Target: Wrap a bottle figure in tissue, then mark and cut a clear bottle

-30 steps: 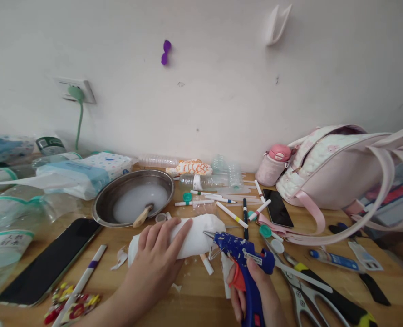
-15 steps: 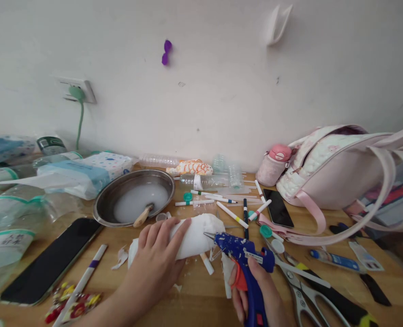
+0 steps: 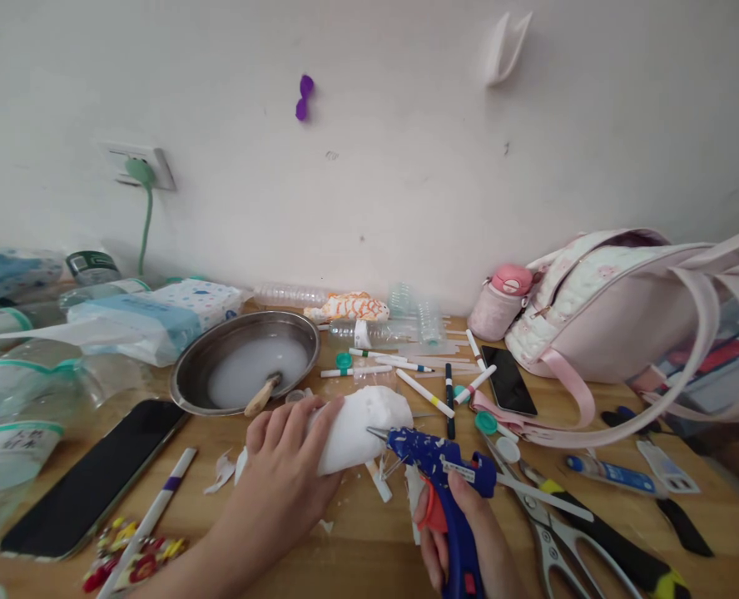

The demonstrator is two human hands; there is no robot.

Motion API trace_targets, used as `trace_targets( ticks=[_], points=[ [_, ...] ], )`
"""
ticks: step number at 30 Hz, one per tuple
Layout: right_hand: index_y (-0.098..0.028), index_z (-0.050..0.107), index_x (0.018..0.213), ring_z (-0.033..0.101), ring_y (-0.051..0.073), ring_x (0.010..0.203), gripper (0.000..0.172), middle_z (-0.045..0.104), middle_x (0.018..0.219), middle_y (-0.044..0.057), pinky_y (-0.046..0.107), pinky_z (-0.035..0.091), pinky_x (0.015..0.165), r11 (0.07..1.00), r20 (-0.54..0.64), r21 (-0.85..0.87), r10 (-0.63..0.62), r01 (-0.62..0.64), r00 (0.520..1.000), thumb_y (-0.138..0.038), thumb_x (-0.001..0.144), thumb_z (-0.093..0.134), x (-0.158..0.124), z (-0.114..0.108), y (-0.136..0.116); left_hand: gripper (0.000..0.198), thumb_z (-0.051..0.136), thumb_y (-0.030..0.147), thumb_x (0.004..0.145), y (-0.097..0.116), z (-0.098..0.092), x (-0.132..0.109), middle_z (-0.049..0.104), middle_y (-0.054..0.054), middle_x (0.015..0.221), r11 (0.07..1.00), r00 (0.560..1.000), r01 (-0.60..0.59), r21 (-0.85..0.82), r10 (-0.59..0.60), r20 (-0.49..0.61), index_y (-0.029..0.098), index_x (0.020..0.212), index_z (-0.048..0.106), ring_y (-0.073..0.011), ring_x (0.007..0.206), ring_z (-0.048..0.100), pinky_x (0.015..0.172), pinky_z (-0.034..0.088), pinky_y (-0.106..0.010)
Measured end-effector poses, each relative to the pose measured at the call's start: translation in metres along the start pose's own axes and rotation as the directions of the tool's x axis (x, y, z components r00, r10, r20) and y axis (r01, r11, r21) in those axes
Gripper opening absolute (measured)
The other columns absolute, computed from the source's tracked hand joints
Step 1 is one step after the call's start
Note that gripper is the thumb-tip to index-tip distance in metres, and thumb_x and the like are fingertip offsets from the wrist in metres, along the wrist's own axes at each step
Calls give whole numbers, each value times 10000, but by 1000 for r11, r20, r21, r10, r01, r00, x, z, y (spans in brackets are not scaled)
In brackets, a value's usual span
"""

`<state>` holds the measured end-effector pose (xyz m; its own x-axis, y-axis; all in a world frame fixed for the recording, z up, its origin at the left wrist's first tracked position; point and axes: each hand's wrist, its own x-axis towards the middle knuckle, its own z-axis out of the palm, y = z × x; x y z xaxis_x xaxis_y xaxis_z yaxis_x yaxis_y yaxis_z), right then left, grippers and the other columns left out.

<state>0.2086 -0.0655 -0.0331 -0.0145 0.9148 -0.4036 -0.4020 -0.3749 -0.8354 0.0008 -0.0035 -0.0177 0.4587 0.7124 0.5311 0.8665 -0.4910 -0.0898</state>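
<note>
My left hand (image 3: 291, 462) is closed over a white, rounded, wrapped piece (image 3: 369, 416) that lies on its side; what is under the white covering is hidden. In my right hand (image 3: 463, 532) is a blue hot glue gun (image 3: 438, 457), with fingers around its handle and by the orange trigger. Its metal nozzle points left and meets the side of the white piece; whether it touches, I cannot tell. A glue stick (image 3: 548, 497) sticks out of the gun's back. Close to my right hand lie metal scissors (image 3: 553, 532).
A metal bowl (image 3: 185, 358) of cloudy liquid with a wooden-handled brush (image 3: 260, 397) stands behind. Around are several markers (image 3: 425, 393), a painted fish (image 3: 350, 308), a black phone (image 3: 88, 482), plastic bottles (image 3: 20, 441), a tissue pack (image 3: 157, 316) and a pink bag (image 3: 612, 308).
The glue gun's nozzle has shifted slightly left along the white piece, and my right hand moved with it. The white piece has tilted or turned a little under my left hand.
</note>
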Motion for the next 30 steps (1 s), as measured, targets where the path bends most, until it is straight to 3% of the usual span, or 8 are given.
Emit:
trace_targets(
  ticks=[10,16,24,30],
  points=[
    [-143,674,548,414,64,236,646,437,288,-25,155,212,306,996,-28,86,-3,5,1000,-781,623,609,1,3,2,517,616,265,794,-1,-1,0,639,-159,1100,1000,1000,19,11,-19,-5,118,1269,474,-320,976,558,873,351,-456],
    [-157,616,459,421,55,271,664,458,309,-9,168,188,348,999,-45,8,52,-52,998,-806,599,596,0,2,0,538,620,243,771,-5,-1,2,639,-164,1103,999,999,20,26,-20,-33,113,1275,482,-336,1000,563,887,347,-470],
    [-144,711,615,444,51,279,628,459,324,-33,149,213,346,997,27,71,7,-9,1000,-760,678,599,-5,3,-1,522,612,248,778,-4,0,1,652,-160,1115,998,998,57,16,-57,8,125,1272,497,-330,990,588,884,364,-480],
    [-156,540,410,468,48,300,661,508,341,0,142,258,364,999,-53,-13,51,-52,997,-771,641,619,-5,2,-4,495,584,342,813,-8,-8,7,650,-185,1137,980,977,195,-47,-189,101,137,1259,528,-362,1050,589,875,409,-502]
  ],
)
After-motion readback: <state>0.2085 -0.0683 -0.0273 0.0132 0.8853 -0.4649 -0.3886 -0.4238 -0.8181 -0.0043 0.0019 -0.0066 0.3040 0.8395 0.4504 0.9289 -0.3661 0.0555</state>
